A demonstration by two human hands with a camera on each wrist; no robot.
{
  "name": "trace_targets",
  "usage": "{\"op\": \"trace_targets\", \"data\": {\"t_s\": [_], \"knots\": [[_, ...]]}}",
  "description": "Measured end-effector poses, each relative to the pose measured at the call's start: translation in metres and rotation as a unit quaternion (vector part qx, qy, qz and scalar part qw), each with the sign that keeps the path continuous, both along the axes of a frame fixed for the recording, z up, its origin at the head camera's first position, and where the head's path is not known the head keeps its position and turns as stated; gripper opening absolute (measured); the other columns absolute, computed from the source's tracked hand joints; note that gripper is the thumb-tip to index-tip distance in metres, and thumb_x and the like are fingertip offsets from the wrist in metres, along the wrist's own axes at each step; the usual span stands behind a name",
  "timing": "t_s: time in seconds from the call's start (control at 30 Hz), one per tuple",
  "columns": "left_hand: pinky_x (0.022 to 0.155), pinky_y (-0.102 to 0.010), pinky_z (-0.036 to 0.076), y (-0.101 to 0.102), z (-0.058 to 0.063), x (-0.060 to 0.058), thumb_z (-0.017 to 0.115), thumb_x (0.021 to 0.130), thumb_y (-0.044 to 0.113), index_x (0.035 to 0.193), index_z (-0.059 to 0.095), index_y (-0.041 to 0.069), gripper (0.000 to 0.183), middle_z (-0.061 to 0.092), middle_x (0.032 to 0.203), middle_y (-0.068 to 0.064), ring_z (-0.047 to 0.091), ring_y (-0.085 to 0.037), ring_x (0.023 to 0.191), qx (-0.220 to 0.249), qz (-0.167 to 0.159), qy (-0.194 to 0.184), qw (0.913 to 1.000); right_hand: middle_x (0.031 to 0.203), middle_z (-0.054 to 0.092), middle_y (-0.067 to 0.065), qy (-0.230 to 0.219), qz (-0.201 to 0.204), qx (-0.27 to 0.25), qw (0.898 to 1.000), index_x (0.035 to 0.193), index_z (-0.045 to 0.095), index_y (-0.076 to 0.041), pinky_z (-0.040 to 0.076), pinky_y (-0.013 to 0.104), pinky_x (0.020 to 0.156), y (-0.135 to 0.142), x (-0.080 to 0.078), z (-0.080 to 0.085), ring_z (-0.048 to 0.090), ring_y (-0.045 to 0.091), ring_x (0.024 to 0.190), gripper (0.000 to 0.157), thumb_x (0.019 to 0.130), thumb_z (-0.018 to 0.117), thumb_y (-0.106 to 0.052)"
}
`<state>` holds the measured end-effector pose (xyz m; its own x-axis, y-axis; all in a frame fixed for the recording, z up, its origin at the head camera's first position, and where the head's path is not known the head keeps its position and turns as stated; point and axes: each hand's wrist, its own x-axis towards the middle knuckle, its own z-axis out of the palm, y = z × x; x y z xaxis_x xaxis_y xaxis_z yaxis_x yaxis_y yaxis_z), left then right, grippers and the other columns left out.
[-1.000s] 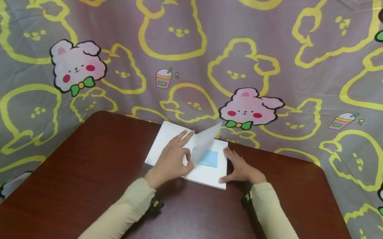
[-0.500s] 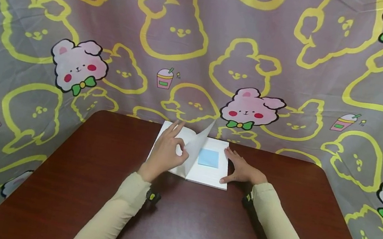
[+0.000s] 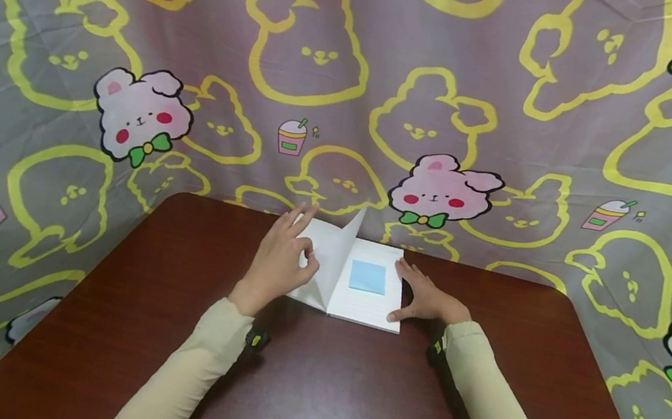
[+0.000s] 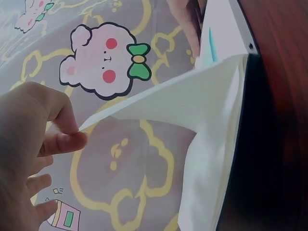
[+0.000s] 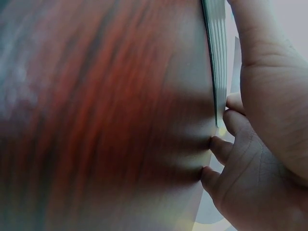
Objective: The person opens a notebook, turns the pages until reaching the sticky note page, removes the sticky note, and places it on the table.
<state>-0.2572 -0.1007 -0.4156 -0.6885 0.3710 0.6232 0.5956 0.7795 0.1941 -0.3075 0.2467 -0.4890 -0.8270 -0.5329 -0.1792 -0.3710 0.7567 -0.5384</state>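
Note:
An open white notebook lies at the far side of the table, with a blue sticky note on its right page. Between thumb and forefinger, my left hand pinches the edge of a page, which stands raised near the spine. The left wrist view shows that page stretching from the pinch back to the binding. My right hand rests at the notebook's right edge, thumb and fingers spread along it. In the right wrist view the page block shows edge-on beside the thumb.
The dark brown table extends in front of the notebook and to both sides. Behind it hangs a grey curtain with cartoon prints, close to the table's far edge. Each wrist carries a small black camera mount.
My left hand has moved left, drawing the pinched page over with it. More of the right page and the whole blue sticky note now show. The right hand has stayed in place.

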Motion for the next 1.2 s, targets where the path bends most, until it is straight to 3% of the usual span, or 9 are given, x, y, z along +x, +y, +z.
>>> {"op": "trace_targets", "data": {"t_s": [0.23,0.37,0.63,0.87,1.2], "knots": [[0.121,-0.054,0.031,-0.012,-0.003,0.002,0.066,0.079,0.008,0.062,0.070,0.002,0.018,0.047,0.156,-0.015,0.036,-0.035,0.149,-0.032,0.014,0.009,0.9993,0.169,0.004,0.024,-0.002,0.003,0.000,1.000,0.162,0.010,0.002,0.007,0.072,0.119,0.000,0.000,0.000,0.000,0.049,0.154,0.132,0.071,0.090,-0.049],[0.122,-0.054,0.030,-0.020,-0.006,0.004,0.065,0.079,0.007,0.062,0.071,0.001,0.019,0.047,0.156,-0.015,0.035,-0.036,0.150,-0.033,0.024,-0.008,0.9991,0.169,0.004,0.024,-0.004,0.003,-0.007,1.000,0.162,0.010,0.002,0.008,0.073,0.119,0.002,0.001,0.000,0.000,0.049,0.154,0.131,0.071,0.090,-0.049],[0.121,-0.053,0.032,-0.037,-0.015,0.010,0.068,0.078,0.005,0.055,0.066,0.004,0.022,0.047,0.154,-0.020,0.036,-0.038,0.148,-0.019,0.061,-0.062,0.9960,0.169,0.005,0.024,-0.004,0.001,-0.012,1.000,0.161,0.011,0.003,0.010,0.074,0.118,0.002,0.002,0.000,0.002,0.051,0.153,0.131,0.071,0.091,-0.048],[0.120,-0.055,0.032,-0.047,-0.025,0.013,0.071,0.074,0.005,0.044,0.055,0.011,0.035,0.051,0.150,-0.023,0.037,-0.042,0.147,-0.013,0.095,-0.122,0.9879,0.169,0.004,0.024,-0.004,0.003,-0.008,1.000,0.162,0.010,0.002,0.009,0.073,0.118,0.002,0.000,0.000,0.001,0.051,0.153,0.131,0.071,0.090,-0.049],[0.110,-0.059,0.043,-0.053,-0.039,0.013,0.066,0.072,0.004,0.039,0.043,0.009,0.041,0.060,0.138,-0.029,0.045,-0.048,0.139,-0.065,0.127,-0.169,0.9752,0.169,0.006,0.024,-0.005,0.000,-0.004,1.000,0.162,0.011,0.002,0.011,0.073,0.118,0.001,0.001,0.001,0.002,0.051,0.154,0.131,0.071,0.091,-0.049]]}}
